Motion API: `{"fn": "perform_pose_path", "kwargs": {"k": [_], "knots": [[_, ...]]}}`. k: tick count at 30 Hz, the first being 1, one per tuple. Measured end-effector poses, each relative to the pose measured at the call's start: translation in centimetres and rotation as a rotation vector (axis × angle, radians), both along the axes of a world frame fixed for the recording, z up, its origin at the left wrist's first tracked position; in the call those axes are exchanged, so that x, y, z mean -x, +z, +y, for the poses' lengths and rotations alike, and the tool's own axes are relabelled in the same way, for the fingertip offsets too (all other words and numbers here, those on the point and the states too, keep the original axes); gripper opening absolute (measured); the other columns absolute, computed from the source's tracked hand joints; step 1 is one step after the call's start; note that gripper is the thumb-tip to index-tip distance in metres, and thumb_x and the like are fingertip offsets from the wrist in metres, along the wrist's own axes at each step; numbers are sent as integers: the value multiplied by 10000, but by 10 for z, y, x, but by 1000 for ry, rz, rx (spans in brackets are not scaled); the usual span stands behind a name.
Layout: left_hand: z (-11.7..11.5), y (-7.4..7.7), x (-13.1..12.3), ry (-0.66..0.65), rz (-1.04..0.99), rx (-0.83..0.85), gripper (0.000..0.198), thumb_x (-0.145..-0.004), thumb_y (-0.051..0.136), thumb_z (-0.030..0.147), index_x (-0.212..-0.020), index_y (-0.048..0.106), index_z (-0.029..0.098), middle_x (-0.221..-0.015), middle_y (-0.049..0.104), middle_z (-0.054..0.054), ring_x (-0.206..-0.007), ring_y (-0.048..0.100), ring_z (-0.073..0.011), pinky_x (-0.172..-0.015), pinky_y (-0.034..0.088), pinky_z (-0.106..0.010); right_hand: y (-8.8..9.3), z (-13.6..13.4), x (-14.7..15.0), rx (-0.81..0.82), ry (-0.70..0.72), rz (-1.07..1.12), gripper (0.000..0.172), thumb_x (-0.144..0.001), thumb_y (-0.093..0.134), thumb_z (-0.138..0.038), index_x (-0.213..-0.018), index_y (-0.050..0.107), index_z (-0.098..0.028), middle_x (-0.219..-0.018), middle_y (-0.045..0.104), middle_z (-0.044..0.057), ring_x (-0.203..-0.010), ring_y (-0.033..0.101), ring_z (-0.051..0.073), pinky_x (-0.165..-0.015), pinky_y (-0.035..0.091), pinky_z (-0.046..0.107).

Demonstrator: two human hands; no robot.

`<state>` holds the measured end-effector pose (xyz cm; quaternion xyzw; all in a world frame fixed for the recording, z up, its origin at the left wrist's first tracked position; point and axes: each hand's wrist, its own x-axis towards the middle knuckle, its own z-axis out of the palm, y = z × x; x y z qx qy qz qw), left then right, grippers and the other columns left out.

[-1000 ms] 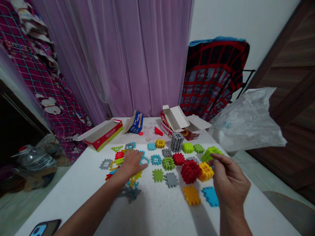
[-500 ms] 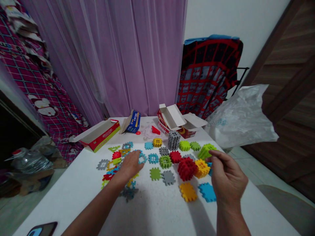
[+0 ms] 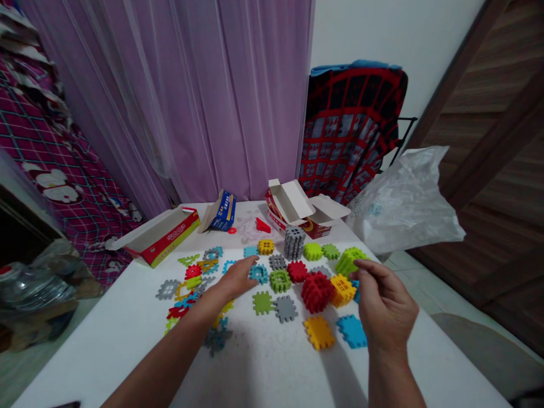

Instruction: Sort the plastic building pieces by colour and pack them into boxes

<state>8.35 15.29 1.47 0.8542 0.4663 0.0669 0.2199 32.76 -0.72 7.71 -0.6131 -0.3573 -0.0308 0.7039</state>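
White tabletop, matt and faintly speckled, fills the foreground of a small room. Nearest the camera, in front of the red cube (image 3: 317,292), lie a yellow slab (image 3: 318,331) and a blue slab (image 3: 352,331), both flat plastic with toothed edges. Right of the red cube the right hand (image 3: 385,309) hovers with fingers curled, thumb and forefinger close together. Whether they pinch anything cannot be told. Its fingertips are just beside the green cube (image 3: 348,260), which sits behind and to the right of the red one. A yellow cube (image 3: 342,289) is tucked between the two.

Left of the red cube the left hand (image 3: 238,277) lies spread and flat, holding nothing. Its fingertips are at the edge of the blue tile (image 3: 258,273) — a square, notched piece lying flat just ahead and to the right of those fingers, so this hand is the nearer to it.

Behind the red cube stands a ribbed grey tower (image 3: 294,242). Farther back are an open carton (image 3: 297,207), a crumpled plastic bag (image 3: 403,204) and — closing the scene — a sheer purple curtain (image 3: 191,96).
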Motion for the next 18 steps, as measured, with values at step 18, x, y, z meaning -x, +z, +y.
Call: {"fn": "perform_pose_path", "kwargs": {"k": [18], "knots": [[-35, 7, 4, 197, 109, -45, 661, -842, 533, 302, -1464, 381, 137, -1365, 610, -143, -1298, 517, -289, -1110, 367, -412, 1, 1, 1, -6, 19, 1, 153, -808, 632, -276, -861, 742, -183, -811, 732, 51, -650, 670, 166, -651, 547, 300]]}}
